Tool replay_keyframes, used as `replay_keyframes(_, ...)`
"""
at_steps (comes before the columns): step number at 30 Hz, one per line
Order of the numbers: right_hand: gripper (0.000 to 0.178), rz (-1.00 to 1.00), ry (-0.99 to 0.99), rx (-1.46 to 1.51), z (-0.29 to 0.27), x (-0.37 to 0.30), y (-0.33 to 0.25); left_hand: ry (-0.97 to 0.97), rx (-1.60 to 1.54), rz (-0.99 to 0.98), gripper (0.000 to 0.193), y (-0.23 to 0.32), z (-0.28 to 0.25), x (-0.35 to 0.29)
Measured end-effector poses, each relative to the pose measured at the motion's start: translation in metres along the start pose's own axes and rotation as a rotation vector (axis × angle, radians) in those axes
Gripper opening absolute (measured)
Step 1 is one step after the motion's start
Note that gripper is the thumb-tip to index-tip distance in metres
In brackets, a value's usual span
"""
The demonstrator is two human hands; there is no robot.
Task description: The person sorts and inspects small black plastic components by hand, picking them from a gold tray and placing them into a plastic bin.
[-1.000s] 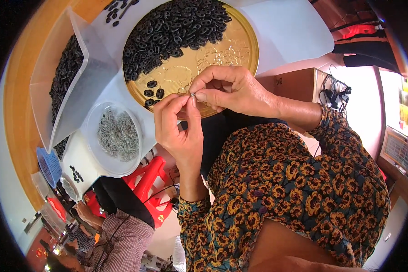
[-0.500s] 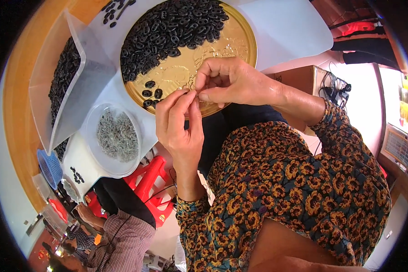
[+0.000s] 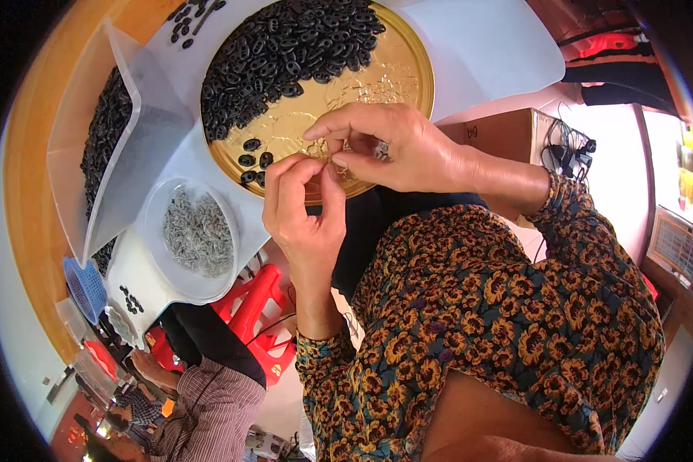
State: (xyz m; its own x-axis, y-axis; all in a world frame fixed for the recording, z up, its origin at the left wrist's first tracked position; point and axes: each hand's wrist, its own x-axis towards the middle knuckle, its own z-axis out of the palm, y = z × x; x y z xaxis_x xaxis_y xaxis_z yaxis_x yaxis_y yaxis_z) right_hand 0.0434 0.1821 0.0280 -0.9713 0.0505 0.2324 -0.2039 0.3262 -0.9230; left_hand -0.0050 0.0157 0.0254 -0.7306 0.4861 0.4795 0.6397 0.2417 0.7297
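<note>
My left hand [image 3: 304,208] and my right hand [image 3: 404,146] meet over the near edge of a round golden tray [image 3: 285,132]. Thumb and fingers of each are pinched, tips almost touching. Whatever lies between the tips is too small and hidden to name. A heap of black oval pieces with two holes [image 3: 285,58] covers the tray's far left part. Several more black pieces [image 3: 252,145] lie apart, just left of my fingers. Beyond my right hand, small clear or shiny bits [image 3: 385,86] are scattered on the gold surface.
Left of the tray stands a clear bowl [image 3: 235,262] of small silvery pieces [image 3: 199,231]. A tilted clear bin [image 3: 135,115] holds more black pieces. Further along are a blue basket [image 3: 85,289], a red stool [image 3: 258,316] and a seated person in a striped shirt [image 3: 212,404]. A cardboard box [image 3: 508,135] stands right.
My right index finger has stretched out to the left over my left fingertips. The left hand's fingers have bent a little more. The tray and its heap look the same.
</note>
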Motion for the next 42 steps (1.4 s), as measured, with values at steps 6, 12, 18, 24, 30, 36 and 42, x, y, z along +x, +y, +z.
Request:
replay_keyframes(6,0.031,-0.168,0.102,-0.097,0.008,-0.001,0.001,0.016,-0.14,-0.203,0.012,-0.001,0.001,-0.001)
replay_keyframes(12,0.033,0.12,0.051,0.211,0.011,-0.005,0.001,0.064,-0.173,-0.2,0.011,-0.004,0.003,-0.001)
replay_keyframes(18,0.034,0.176,0.022,0.347,0.004,-0.004,0.003,0.059,-0.218,-0.329,0.012,0.0,-0.003,0.0)
replay_keyframes(24,0.04,0.263,-0.038,0.452,-0.005,0.001,-0.004,-0.042,-0.039,-0.18,0.013,0.005,-0.012,0.004)
replay_keyframes(30,0.038,0.184,-0.052,0.335,-0.001,-0.002,0.002,-0.054,-0.069,-0.103,0.015,0.008,-0.01,0.006)
replay_keyframes(36,0.024,0.026,-0.004,0.179,0.002,-0.005,0.0,-0.012,-0.16,-0.128,0.012,0.006,-0.009,-0.003)
replay_keyframes(42,0.016,-0.279,0.131,0.033,0.011,-0.003,0.001,0.128,-0.709,-0.491,0.009,0.006,-0.002,-0.014)
